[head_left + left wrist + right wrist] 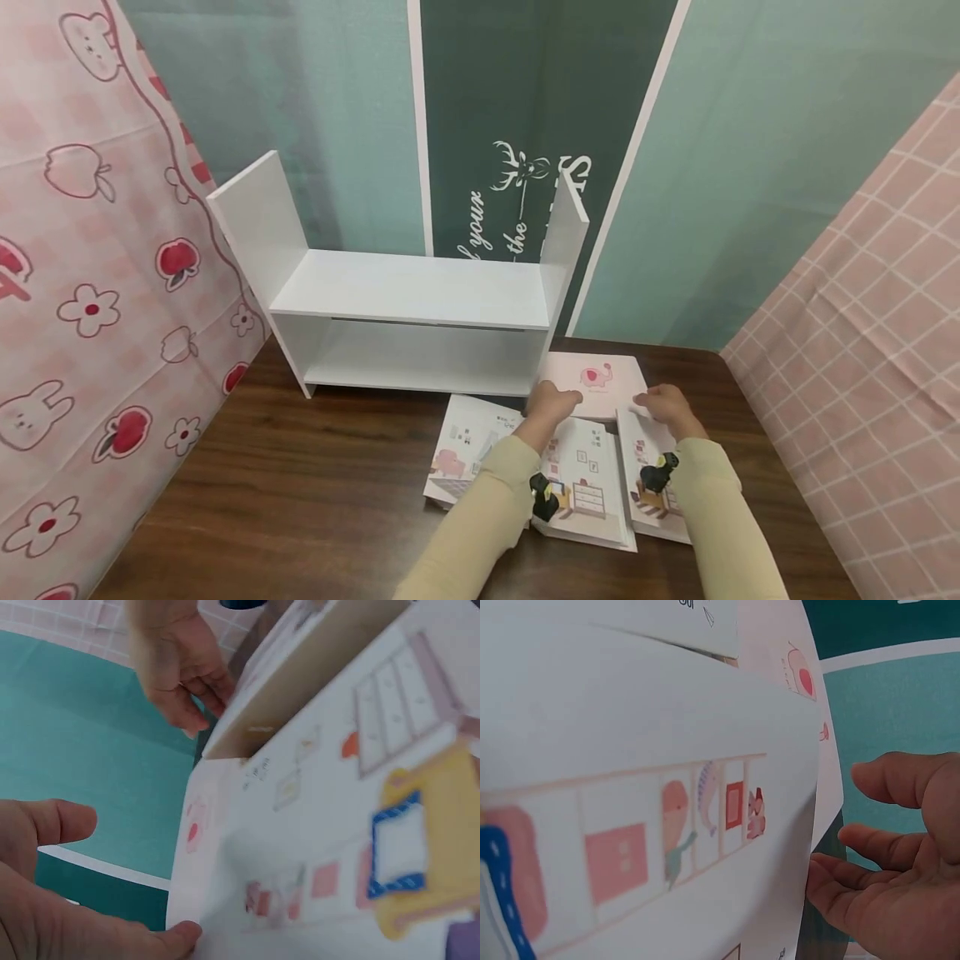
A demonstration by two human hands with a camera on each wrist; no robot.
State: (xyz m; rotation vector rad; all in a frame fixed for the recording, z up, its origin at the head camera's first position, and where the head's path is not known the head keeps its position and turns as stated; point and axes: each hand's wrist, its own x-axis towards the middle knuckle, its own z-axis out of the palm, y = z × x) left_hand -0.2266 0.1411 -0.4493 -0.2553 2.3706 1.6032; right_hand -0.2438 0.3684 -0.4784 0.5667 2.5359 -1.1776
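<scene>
Four flat, white, book-like items with pink drawings lie close together at the right; the rear one, the pink elephant book (615,393), is behind the middle book (600,454). My left hand (553,405) is by the elephant book's left side, thumb and fingers spread apart, one fingertip at its edge in the left wrist view. At the top edge of the right book (640,433) is my right hand (670,408); its fingers are loosely bent and the fingertips reach the cover's edge in the right wrist view. The left book (465,433) is partly hidden by my left sleeve.
A white two-level shelf (420,292) with tall side panels stands at the back, left of the books. Dark wooden table (300,500) lies under everything. Pink patterned cloth (90,333) hangs at the left, pink checked cloth (862,333) at the right, a green curtain (750,167) behind.
</scene>
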